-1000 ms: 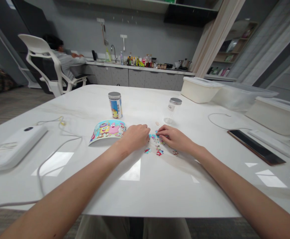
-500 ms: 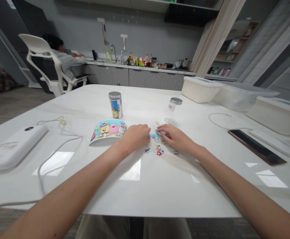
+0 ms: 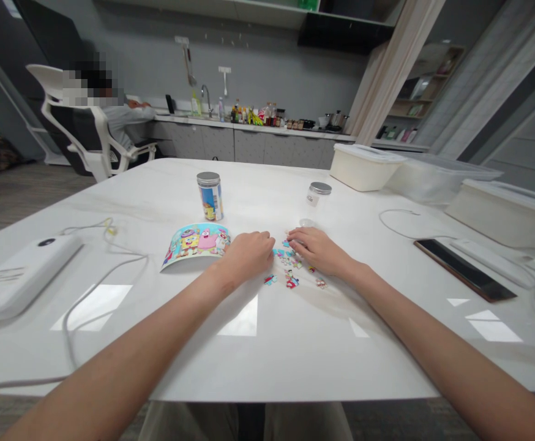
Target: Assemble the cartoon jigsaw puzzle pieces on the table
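Note:
Several small, colorful jigsaw pieces [image 3: 292,278] lie loose on the white table between my hands. At their left edge, my left hand [image 3: 253,251] rests with its fingers curled under; whatever is inside them is hidden. My right hand [image 3: 320,248] reaches over the pieces from the other side, its fingers extended and apart, with the fingertips close to or on the pieces. A curved cartoon picture sheet [image 3: 198,240] lies just left of my left hand. Behind it stands a printed jar [image 3: 210,199] with a metal lid. A clear jar [image 3: 316,208] with a silver lid stands beyond my right hand.
On the left lie a white device [image 3: 22,278] and a looping cable [image 3: 90,288]. A dark phone-like slab [image 3: 463,269] lies on the right, before pale lidded boxes [image 3: 366,168]. A person [image 3: 125,122] sits by the far kitchen counter [image 3: 249,144].
The whole view has shifted slightly, so things on the table appear a little further left. Both hands stay by the jigsaw pieces, with only small finger movement.

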The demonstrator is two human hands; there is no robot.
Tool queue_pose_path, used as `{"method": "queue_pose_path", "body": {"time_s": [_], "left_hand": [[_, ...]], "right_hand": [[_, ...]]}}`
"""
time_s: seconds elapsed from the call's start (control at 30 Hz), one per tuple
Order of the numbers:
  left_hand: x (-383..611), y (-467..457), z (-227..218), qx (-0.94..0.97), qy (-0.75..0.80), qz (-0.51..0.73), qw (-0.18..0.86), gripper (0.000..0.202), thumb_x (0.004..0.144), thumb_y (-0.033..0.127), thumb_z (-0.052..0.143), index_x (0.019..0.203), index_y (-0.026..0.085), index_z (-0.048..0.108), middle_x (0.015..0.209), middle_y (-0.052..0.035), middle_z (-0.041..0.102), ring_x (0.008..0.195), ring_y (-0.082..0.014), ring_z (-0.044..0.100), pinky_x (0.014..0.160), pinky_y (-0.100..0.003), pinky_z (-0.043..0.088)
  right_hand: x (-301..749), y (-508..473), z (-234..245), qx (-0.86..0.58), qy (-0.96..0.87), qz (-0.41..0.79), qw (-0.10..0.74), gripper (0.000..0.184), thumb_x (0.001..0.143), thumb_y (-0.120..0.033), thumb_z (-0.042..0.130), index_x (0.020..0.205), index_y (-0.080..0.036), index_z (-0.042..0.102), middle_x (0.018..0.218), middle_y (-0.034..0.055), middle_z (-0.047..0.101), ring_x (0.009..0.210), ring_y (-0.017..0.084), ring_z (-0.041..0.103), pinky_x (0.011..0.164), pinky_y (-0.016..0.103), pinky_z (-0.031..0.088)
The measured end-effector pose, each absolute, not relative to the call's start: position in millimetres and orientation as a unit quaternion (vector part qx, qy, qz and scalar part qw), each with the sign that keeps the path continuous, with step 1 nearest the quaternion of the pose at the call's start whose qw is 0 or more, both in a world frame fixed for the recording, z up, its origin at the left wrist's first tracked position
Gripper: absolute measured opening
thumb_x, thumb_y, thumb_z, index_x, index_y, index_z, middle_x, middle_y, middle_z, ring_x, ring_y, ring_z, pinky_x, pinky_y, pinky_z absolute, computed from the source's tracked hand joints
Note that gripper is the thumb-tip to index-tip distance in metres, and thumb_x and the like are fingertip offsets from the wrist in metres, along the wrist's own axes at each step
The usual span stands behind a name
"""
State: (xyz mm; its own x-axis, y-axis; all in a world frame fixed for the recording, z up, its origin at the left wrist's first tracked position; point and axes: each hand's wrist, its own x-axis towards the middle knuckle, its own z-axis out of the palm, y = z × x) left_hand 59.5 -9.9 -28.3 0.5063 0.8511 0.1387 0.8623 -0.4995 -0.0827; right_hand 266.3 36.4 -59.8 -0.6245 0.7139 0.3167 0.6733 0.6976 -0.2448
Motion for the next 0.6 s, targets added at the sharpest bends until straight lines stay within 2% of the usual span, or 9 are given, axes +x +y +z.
{"method": "queue_pose_path", "body": {"time_s": [0.07,0.17,0.23,0.33,0.5,0.6], "left_hand": [[59.7,-10.3,-27.4,-0.865,-0.495,-0.034,0.071,0.023,0.089,0.016,0.043,0.093,0.013,0.065,0.094,-0.0122,0.066,0.088,-0.0263,0.066,0.070,-0.034,0.048],[59.4,-10.1,-27.1,-0.866,-0.493,-0.033,0.075,0.023,0.089,0.016,0.043,0.093,0.013,0.065,0.095,-0.0121,0.066,0.088,-0.0260,0.066,0.069,-0.034,0.048],[58.9,-9.8,-27.3,-0.866,-0.493,-0.035,0.076,0.022,0.090,0.017,0.043,0.093,0.013,0.065,0.096,-0.0121,0.066,0.088,-0.0261,0.066,0.070,-0.034,0.048],[58.7,-9.6,-27.2,-0.866,-0.494,-0.037,0.075,0.022,0.090,0.018,0.044,0.092,0.013,0.065,0.096,-0.0119,0.066,0.090,-0.0266,0.066,0.070,-0.035,0.049],[59.6,-10.3,-26.0,-0.863,-0.499,-0.033,0.073,0.021,0.090,0.017,0.044,0.092,0.013,0.065,0.097,-0.0118,0.066,0.089,-0.0263,0.066,0.069,-0.034,0.048],[58.8,-10.5,-26.2,-0.862,-0.500,-0.037,0.073,0.021,0.090,0.017,0.043,0.093,0.013,0.064,0.102,-0.0122,0.064,0.089,-0.0255,0.066,0.069,-0.034,0.049]], "right_hand": [[267.0,34.4,-57.6,-0.394,-0.894,0.054,0.206,0.032,0.096,-0.030,0.042,0.106,-0.017,0.070,0.119,0.0151,0.065,0.107,0.027,0.062,0.096,0.048,0.046],[268.8,33.5,-57.0,-0.410,-0.884,0.071,0.213,0.033,0.096,-0.030,0.044,0.107,-0.016,0.071,0.126,0.0174,0.061,0.117,0.030,0.058,0.099,0.048,0.045],[269.7,34.1,-57.7,-0.399,-0.888,0.087,0.211,0.033,0.096,-0.030,0.043,0.107,-0.018,0.071,0.126,0.0153,0.063,0.123,0.030,0.055,0.103,0.050,0.042],[270.5,34.8,-58.7,-0.378,-0.898,0.090,0.204,0.033,0.096,-0.029,0.043,0.107,-0.019,0.072,0.121,0.0118,0.067,0.121,0.029,0.056,0.104,0.050,0.041],[271.7,33.6,-60.1,-0.369,-0.901,0.074,0.218,0.030,0.092,-0.025,0.048,0.110,-0.018,0.070,0.121,0.0131,0.067,0.117,0.029,0.059,0.102,0.049,0.043],[270.2,30.9,-58.2,-0.364,-0.894,0.072,0.250,0.030,0.086,-0.016,0.052,0.110,-0.017,0.069,0.116,0.0131,0.069,0.111,0.027,0.061,0.099,0.047,0.045]]}}
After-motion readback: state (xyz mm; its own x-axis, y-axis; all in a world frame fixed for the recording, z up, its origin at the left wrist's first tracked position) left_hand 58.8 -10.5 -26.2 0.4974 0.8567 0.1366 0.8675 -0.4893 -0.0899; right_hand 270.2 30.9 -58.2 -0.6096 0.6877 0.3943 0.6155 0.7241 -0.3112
